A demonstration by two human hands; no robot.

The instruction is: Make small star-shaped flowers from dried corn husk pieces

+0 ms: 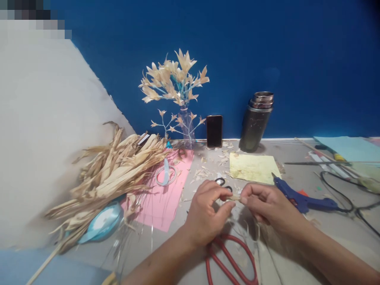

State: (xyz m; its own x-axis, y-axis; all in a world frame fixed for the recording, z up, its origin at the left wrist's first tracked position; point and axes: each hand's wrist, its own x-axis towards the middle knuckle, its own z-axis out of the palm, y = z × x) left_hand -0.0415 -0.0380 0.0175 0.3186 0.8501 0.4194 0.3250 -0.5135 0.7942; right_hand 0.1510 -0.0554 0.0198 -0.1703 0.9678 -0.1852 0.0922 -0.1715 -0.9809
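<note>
Between the fingertips of both hands is a small pale piece of corn husk point(234, 197). My left hand point(209, 208) pinches its left end with thumb and fingers. At the other end, my right hand point(263, 204) grips it, also in a pinch. Below the hands lie large red-handled scissors point(230, 257), their blades hidden under my left hand. Just behind my fingers show the black handle loops of a smaller pair of scissors point(220, 181). A blue glue gun point(305, 200) rests to the right of my right hand.
Dried corn husks point(124, 170) are heaped at left, beside a blue ribbon roll point(102, 223) and pink paper point(166, 206). Husk flowers point(175, 77) stand in a clear bottle point(187, 124). A phone point(214, 131) and a flask point(255, 124) stand by the wall. Yellow paper point(252, 168) lies ahead.
</note>
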